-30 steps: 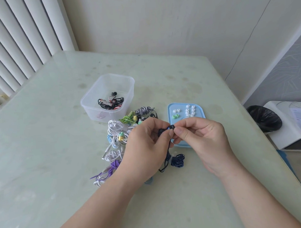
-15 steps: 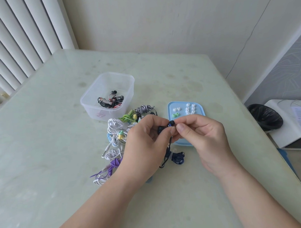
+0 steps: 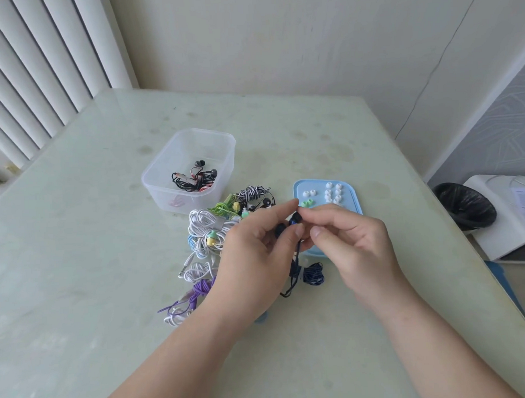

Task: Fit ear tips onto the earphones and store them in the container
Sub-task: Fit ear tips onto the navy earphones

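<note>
My left hand (image 3: 257, 252) pinches a dark blue earphone (image 3: 286, 226) between thumb and fingers, both dark buds showing at its fingertips. The dark blue cord hangs down to a coiled bundle (image 3: 313, 274) on the table. My right hand (image 3: 349, 240) is at the upper bud, its fingertips pinching it. Behind my hands lies a light blue tray (image 3: 353, 195) with several white ear tips (image 3: 332, 192) and a green pair (image 3: 306, 202). A clear plastic container (image 3: 165, 184) at the back left holds a black-and-red earphone (image 3: 195, 180).
A pile of bundled earphones (image 3: 208, 230) in white, green, purple and striped cords lies left of my hands. The pale green table (image 3: 79, 264) ends at a wall behind. To the right, off the table, stand a black-lined bin (image 3: 464, 206) and a white device (image 3: 512, 220).
My hands have lifted slightly and drawn a little apart, and my right fingers have shifted on the upper bud. The cord bundle stays on the table.
</note>
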Demonstrator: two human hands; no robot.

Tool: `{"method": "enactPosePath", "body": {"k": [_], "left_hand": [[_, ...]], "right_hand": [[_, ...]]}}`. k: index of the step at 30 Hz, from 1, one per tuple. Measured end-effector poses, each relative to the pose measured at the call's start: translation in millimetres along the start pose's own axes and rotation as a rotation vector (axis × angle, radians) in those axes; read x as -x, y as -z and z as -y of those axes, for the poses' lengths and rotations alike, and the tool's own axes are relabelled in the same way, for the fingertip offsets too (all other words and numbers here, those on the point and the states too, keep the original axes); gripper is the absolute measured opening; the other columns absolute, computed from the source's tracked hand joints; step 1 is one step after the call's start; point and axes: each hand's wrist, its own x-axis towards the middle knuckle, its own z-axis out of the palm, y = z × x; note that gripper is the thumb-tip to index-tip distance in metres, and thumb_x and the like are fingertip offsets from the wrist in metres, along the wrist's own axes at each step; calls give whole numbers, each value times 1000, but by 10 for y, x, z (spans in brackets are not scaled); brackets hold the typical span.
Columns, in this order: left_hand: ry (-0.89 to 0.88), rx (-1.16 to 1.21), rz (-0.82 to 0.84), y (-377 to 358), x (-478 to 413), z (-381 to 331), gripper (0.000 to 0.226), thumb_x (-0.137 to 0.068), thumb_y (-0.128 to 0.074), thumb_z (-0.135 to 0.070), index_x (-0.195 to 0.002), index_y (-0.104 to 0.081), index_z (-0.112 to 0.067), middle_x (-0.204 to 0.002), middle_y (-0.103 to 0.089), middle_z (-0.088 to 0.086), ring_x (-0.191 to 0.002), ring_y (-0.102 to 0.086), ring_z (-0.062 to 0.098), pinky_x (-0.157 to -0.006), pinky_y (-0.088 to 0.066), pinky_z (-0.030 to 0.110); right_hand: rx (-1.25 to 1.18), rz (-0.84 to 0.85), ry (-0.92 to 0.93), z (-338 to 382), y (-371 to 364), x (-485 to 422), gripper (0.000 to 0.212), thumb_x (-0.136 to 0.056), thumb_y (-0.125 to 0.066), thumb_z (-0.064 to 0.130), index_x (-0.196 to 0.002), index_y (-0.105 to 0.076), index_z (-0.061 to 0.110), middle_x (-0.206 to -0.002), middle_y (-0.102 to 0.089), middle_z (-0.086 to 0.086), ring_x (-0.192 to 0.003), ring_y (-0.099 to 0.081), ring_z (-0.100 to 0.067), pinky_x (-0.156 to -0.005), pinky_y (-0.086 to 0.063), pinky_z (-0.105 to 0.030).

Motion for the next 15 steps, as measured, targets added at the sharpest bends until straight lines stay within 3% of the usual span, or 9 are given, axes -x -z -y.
{"method": "enactPosePath", "body": {"k": [2,4,7,9,12,15], "left_hand": [[-15,3,4,5,-10,-1,45,-98,-68,-5,-114,-69,-47,-89,-76,3,-84,-74,32,-81,-62,52],[-11,15,-2,22,-12,-24,45,-98,-67,-3,-108,-70,-46,-90,-77,2,-83,-76,28,-82,-62,52],[17,54,-27,52,-19,-74,30,-97,-70,-5,-105,-73,-34,-88,-78,0,-83,-78,20,-83,-62,49],[40,94,-67,73,-28,-126,23,-95,-72,-6,-107,-74,-26,-85,-78,-2,-82,-79,19,-82,-64,43],[69,178,-91,97,-6,-273,20,-95,-72,-6,-110,-73,-19,-78,-78,-2,-82,-79,24,-83,-64,42],[70,252,-115,121,-10,-397,19,-95,-72,-6,-111,-73,-16,-84,-78,4,-84,-80,24,-84,-64,40]], "right_hand": [[23,-1,-27,14,-26,13,40,-94,-53,-18,-112,-75,10,-105,-73,-14,-91,-72,-15,-79,-58,-24],[70,-9,-68,40,-27,4,38,-93,-60,-8,-119,-74,17,-103,-77,-5,-86,-71,-16,-78,-56,-27],[118,-1,-138,107,58,0,51,-84,-69,10,-134,-64,19,-106,-78,0,-90,-72,-18,-79,-59,-32],[324,93,-129,195,81,16,53,-80,-85,13,-126,-68,32,-105,-75,8,-92,-70,-16,-76,-57,-33],[673,222,-103,330,47,88,55,-69,-93,27,-114,-68,47,-107,-68,17,-74,-59,4,-65,-43,-14],[676,217,-122,354,17,87,57,-71,-92,30,-118,-65,47,-107,-68,21,-78,-57,13,-70,-38,-6]]}}
